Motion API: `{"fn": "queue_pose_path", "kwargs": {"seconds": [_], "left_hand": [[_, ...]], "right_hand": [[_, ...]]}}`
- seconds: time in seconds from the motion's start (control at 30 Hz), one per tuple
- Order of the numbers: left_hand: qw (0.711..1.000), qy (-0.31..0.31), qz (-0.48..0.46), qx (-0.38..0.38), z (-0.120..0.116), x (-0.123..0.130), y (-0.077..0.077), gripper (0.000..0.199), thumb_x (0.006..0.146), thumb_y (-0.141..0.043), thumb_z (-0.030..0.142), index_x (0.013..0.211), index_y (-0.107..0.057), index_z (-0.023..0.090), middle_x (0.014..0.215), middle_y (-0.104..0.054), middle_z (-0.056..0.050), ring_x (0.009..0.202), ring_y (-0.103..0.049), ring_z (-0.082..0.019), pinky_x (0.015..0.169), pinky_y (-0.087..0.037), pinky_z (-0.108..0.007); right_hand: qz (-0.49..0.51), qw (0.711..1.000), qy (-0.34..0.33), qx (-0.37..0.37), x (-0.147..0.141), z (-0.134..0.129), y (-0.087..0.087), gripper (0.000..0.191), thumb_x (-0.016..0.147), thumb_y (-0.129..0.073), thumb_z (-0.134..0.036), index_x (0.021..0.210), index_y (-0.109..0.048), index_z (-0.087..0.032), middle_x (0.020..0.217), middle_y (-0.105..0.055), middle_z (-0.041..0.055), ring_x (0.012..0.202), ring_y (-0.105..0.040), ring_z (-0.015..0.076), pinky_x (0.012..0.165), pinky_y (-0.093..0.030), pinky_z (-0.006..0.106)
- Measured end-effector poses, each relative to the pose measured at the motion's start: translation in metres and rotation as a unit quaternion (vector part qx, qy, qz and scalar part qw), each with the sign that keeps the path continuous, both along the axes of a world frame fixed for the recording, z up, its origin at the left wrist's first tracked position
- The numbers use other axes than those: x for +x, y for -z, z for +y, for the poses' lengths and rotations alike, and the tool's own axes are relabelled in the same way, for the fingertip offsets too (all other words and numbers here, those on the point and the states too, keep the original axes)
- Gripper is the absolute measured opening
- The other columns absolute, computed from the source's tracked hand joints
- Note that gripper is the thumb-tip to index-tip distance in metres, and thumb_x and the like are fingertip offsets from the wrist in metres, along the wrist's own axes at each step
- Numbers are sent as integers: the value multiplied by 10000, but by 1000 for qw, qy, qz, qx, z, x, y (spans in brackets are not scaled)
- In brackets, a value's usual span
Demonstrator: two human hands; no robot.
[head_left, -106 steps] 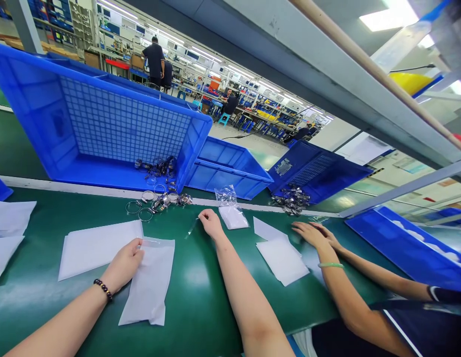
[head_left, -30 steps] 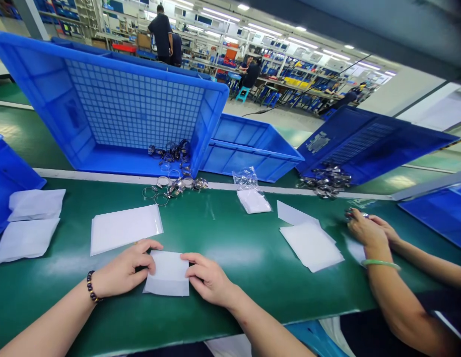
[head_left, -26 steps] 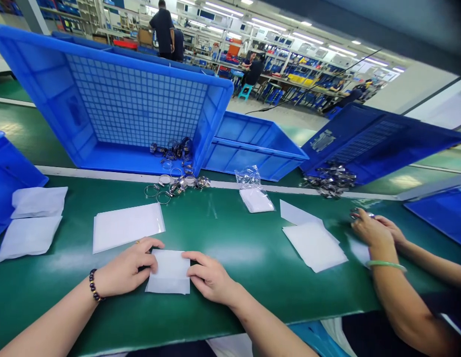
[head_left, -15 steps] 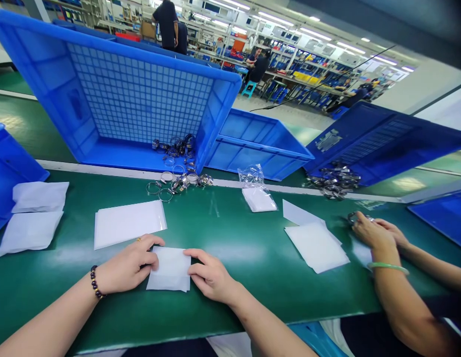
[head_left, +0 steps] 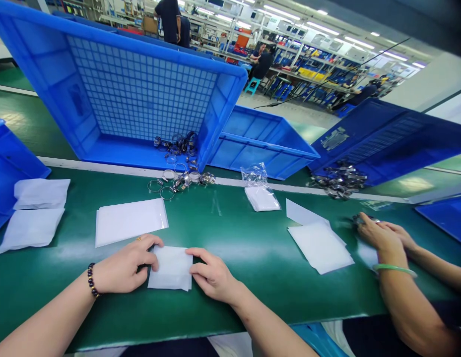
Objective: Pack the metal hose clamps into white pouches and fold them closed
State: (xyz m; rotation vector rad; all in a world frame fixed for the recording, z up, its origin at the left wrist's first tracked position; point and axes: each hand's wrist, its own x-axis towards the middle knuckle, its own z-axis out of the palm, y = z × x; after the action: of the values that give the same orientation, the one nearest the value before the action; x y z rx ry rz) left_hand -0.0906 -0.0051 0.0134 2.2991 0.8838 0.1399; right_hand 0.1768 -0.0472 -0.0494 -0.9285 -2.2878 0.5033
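Observation:
A small stack of folded white sheets or sleeves (head_left: 171,267) lies flat on the green table in front of me. My left hand (head_left: 131,263) touches its left edge, fingers curled apart over the corner. At the right edge my right hand (head_left: 213,275) rests its fingertips, also spread and gripping nothing. Just behind my left hand lies a longer stack of flat white sleeves (head_left: 131,221). Two filled white packets (head_left: 32,228) sit at the far left. Several metal ring clamps (head_left: 181,181) lie on the table's back edge.
A large tilted blue crate (head_left: 148,89) with more clamps stands behind, beside a second blue bin (head_left: 267,144). A white packet (head_left: 262,198) and white sheets (head_left: 321,248) lie to the right. A co-worker's hands (head_left: 382,235) handle clamps near a clamp pile (head_left: 340,181).
The view has shifted slightly. My hands stay at the two edges of the small white stack. The co-worker's hands have moved only slightly over the metal parts.

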Motion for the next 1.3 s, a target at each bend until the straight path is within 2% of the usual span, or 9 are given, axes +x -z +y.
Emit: {"fn": "queue_pose_path", "kwargs": {"seconds": [0.1, 0.17, 0.23, 0.4, 0.67, 0.8, 0.93, 1.1, 1.3], "left_hand": [[1000, -7, 20, -1, 0, 0, -6, 120, 726, -494, 143, 713, -598, 202, 907, -499, -27, 856, -499, -160, 750, -401, -252], [999, 8, 33, -8, 0, 0, -8, 158, 759, -469, 177, 645, -578, 191, 749, -498, -8, 714, -492, -132, 658, -384, -231], [998, 31, 40, -35, 0, 0, -7, 185, 746, -437, 130, 642, -577, 193, 674, -518, 11, 614, -476, -108, 585, -356, -216], [994, 44, 47, -88, -2, 0, 1, 263, 671, -407, 61, 702, -621, 211, 684, -610, 27, 579, -515, -104, 538, -343, -205], [994, 12, 88, -69, -2, 1, 4, 265, 697, -388, 108, 670, -630, 214, 694, -651, 12, 611, -558, -140, 558, -346, -236], [993, -2, 83, -86, 0, -2, 3, 265, 709, -375, 114, 678, -622, 207, 684, -640, 4, 594, -541, -139, 550, -336, -240], [990, 12, 57, -128, 0, 1, 3, 231, 720, -383, 128, 678, -597, 205, 656, -609, 16, 545, -495, -113, 530, -327, -218], [992, 3, 78, -97, -2, 8, 4, 215, 765, -400, 210, 569, -486, 189, 520, -484, 29, 460, -372, -97, 466, -239, -231], [993, 1, 88, -82, -3, 10, 5, 316, 838, -370, 294, 565, -488, 184, 533, -503, 20, 477, -403, -102, 485, -228, -243]], "right_hand": [[1, 1000, 0, 1, 0, 0, -1, 171, 785, -457, -88, 831, -582, -195, 1157, -519, 103, 979, -561, 182, 743, -503, 301], [3, 1000, -1, 1, 0, 0, -1, 176, 784, -453, -86, 833, -582, -196, 1152, -522, 103, 987, -559, 183, 746, -504, 302], [4, 1000, -2, -1, 0, 0, 0, 176, 785, -455, -87, 837, -582, -197, 1152, -520, 103, 985, -559, 182, 747, -504, 303], [-5, 1000, -2, -2, 1, -1, 2, 173, 788, -455, -85, 845, -576, -194, 1167, -510, 104, 985, -556, 182, 752, -500, 306], [1, 1000, 0, 7, 0, -1, -2, 179, 791, -446, -82, 844, -571, -199, 1140, -521, 99, 961, -566, 173, 737, -500, 293], [1, 1000, 1, 6, 0, -1, -3, 173, 789, -450, -87, 837, -571, -201, 1139, -522, 100, 944, -570, 176, 725, -500, 297], [-1, 1000, -1, 4, 0, -1, -1, 175, 790, -448, -86, 839, -573, -199, 1147, -518, 104, 949, -567, 178, 725, -498, 298], [-6, 1000, 2, -1, 0, -1, -1, 179, 780, -444, -83, 829, -571, -199, 1152, -514, 100, 939, -566, 177, 716, -496, 296], [35, 999, -19, -18, 0, -2, -6, 253, 687, -428, -52, 859, -557, -185, 1160, -498, 115, 957, -539, 195, 737, -486, 326]]}}
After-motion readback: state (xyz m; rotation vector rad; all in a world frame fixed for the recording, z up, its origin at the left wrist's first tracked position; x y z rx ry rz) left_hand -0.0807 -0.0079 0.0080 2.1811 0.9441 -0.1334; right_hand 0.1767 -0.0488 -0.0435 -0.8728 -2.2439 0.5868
